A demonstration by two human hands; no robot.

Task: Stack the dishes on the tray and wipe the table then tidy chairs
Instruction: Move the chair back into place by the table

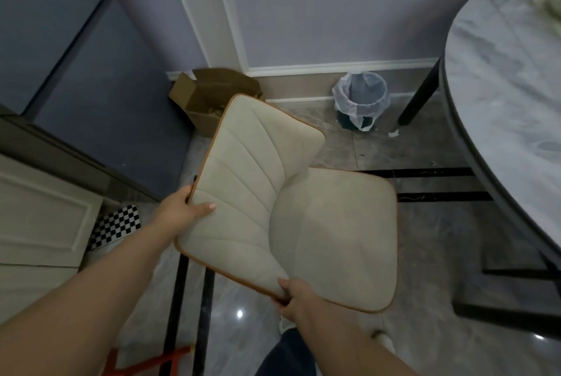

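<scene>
Head view looks down on one chair [303,208], cream with an orange-brown piping round its edges, filling the centre of the frame; its ribbed backrest runs from the upper centre down to the lower centre, and its seat spreads to the right of that; one table [501,96] with a grey marbled top and dark rim curves down the right edge of the frame, well apart from the chair's seat, with one dark table leg [420,93] showing at the upper right; one small bin [361,99] lined with a white bag stands by the wall above the centre; one open cardboard box [209,96] sits just beyond the top corner of the backrest; one checkered mat [117,225] lies at the left, partly behind a pale cabinet [36,224]; two hands are in view, both on the chair; the left hand [182,208] comes in from the lower left with the forearm stretched out, thumb laid across the front of the backrest and fingers wrapped behind its left edge, closed round that edge; the right hand [293,296] reaches up from the bottom centre, knuckles toward the camera, fingers curled and pinching the lower corner of the backrest where it meets the seat; whether the chair's legs touch the glossy tiled floor [243,299] cannot be told, since they are hidden
</scene>
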